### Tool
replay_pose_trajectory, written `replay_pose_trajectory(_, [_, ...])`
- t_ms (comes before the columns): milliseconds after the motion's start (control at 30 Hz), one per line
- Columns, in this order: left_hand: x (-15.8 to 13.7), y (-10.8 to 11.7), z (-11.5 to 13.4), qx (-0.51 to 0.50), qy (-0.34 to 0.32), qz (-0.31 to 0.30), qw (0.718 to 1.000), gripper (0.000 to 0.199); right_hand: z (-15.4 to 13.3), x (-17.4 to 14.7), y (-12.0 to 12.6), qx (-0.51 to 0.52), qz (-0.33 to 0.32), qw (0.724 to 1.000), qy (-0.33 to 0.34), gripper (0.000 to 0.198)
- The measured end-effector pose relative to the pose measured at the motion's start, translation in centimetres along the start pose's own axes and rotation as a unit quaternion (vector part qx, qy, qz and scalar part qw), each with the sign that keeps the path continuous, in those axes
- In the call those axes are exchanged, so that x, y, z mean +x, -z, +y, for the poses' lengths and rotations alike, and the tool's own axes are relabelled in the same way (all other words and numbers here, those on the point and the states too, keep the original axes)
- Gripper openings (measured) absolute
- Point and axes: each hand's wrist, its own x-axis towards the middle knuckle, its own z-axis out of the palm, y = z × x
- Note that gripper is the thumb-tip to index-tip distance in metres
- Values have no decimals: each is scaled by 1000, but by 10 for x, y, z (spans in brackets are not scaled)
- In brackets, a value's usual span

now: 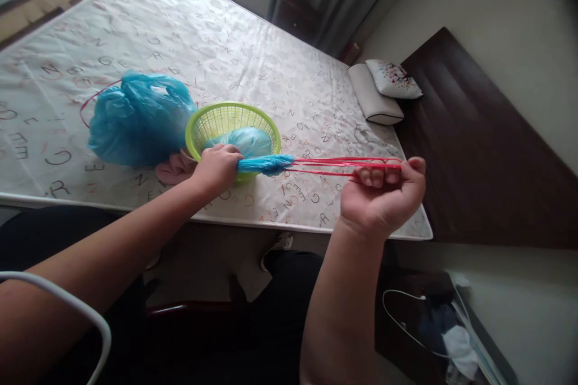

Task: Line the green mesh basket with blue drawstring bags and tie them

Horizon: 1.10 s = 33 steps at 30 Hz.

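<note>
Blue bag (251,141), head view: sat in green basket (212,123), neck bunched, red drawstring (325,162) pulled taut. Gathering looked done; no knot visible yet. Left hand (217,167) gripped neck; right hand (382,189) curled round drawstring. Contents hidden; pinkish thing (174,169) beside basket unclear.

basket (246,106): partly behind left hand (217,167) | headboard (478,162): cut off right

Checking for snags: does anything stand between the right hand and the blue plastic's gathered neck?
Nothing visible does: only red strings span the gap, running from the gathered neck by the left hand to the right hand.
</note>
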Motion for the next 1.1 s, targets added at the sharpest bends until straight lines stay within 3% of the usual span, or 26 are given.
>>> replay_pose_trajectory(133, [4, -5, -12, -21, -19, 57, 998, 30, 0, 3, 8, -67, 44, 994, 75, 16])
replay_pose_trajectory(233, [9, -8, -24, -51, -45, 92, 993, 26, 3, 2, 10, -111, 32, 985, 128, 11])
replay_pose_trajectory(367, [13, 4, -25, -107, -107, 88, 985, 91, 13, -11, -2, -141, -9, 985, 99, 12])
replay_pose_trajectory(433, [8, 16, -12, -147, -169, 101, 969, 100, 19, -20, -12, -151, -55, 986, 53, 13])
replay_pose_trajectory(567, [-9, 35, 29, -222, -257, 147, 929, 94, 29, -39, -28, -150, -149, 977, -38, 12])
replay_pose_trajectory(667, [-18, 40, 54, -277, -274, 156, 908, 95, 34, -50, -32, -151, -240, 951, -124, 21])
replay_pose_trajectory(767, [-23, 38, 66, -314, -280, 164, 892, 76, 37, -55, -31, -151, -303, 927, -160, 25])
replay_pose_trajectory(867, [-29, 34, 71, -327, -268, 183, 888, 44, 38, -54, -28, -160, -290, 931, -155, 24])
replay_pose_trajectory(967, [-38, 33, 78, -402, -207, 168, 876, 26, 42, -47, -25, -172, -241, 944, -146, 25])
replay_pose_trajectory(1100, [-43, 45, 91, -575, -88, 155, 798, 28, 51, -34, -20, -149, -164, 961, -167, 29])
